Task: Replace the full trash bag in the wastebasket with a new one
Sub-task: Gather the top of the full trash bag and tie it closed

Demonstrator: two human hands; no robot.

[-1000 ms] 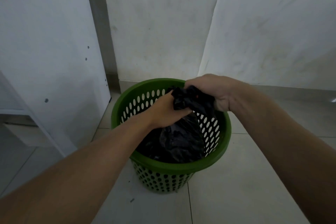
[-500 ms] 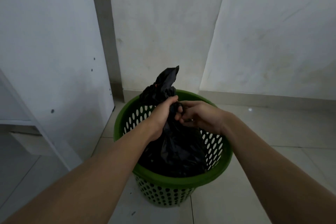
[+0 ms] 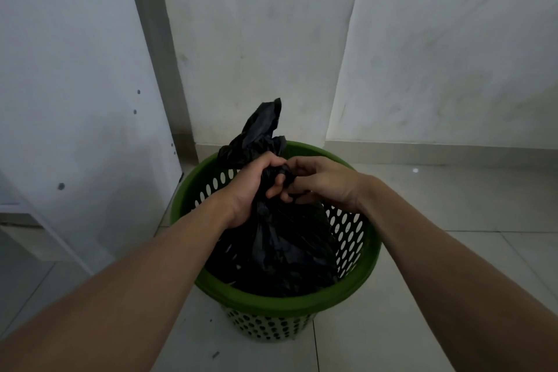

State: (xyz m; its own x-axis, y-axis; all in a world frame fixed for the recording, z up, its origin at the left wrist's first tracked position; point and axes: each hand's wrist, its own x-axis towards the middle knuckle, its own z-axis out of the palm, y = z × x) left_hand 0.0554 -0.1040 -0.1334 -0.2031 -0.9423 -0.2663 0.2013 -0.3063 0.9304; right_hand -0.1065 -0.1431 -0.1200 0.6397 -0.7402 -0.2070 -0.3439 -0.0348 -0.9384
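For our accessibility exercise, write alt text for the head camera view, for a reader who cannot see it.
The left hand grips the gathered neck of a black trash bag sitting in a green perforated wastebasket; the right hand pinches the same neck.

Dim corner of a room, with white walls above a pale tiled floor.

The back wall (image 3: 256, 39) at 12 o'clock and the side wall (image 3: 453, 54) at 2 o'clock are both scuffed and meet in a vertical seam at 1 o'clock. A low baseboard (image 3: 422, 146) runs along their foot. At 10 o'clock stands a white furniture panel (image 3: 75, 69) dotted with small dark holes, and a grey strip (image 3: 151, 39) lies between it and the back wall. A pale shelf edge (image 3: 18, 208) juts out at 9 o'clock. The glossy floor (image 3: 453, 251) shows thin grout lines, a small bright glint (image 3: 415, 170) at 3 o'clock and a dark speck (image 3: 215, 355) at 7 o'clock. The light is soft and weak.
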